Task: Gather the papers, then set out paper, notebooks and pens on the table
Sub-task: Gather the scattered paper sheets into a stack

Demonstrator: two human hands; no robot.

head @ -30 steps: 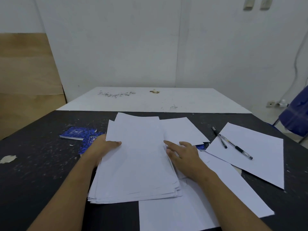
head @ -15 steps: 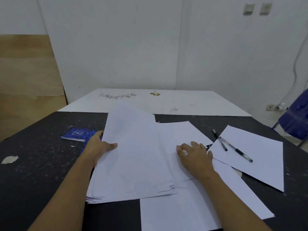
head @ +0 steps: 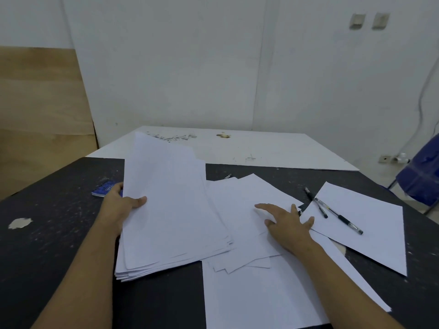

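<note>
Left hand (head: 118, 205): thumb on top, fingers hidden beneath, gripping the left edge of a thick stack of white paper (head: 171, 210); the stack's far end is raised, and its near end lies fanned on the worktop (head: 47, 245), which is matt black, speckled and chipped. Right hand (head: 287, 222): fingers (head: 263, 206) straight and spread, pressed flat on loose overlapping white sheets (head: 240, 198) just right of the stack. Outward: a blue spiral-bound notebook (head: 104, 189) behind the left hand; two slim black pens (head: 339, 216) lying in a narrow V on a single flat sheet (head: 370, 245) at the right.
</note>
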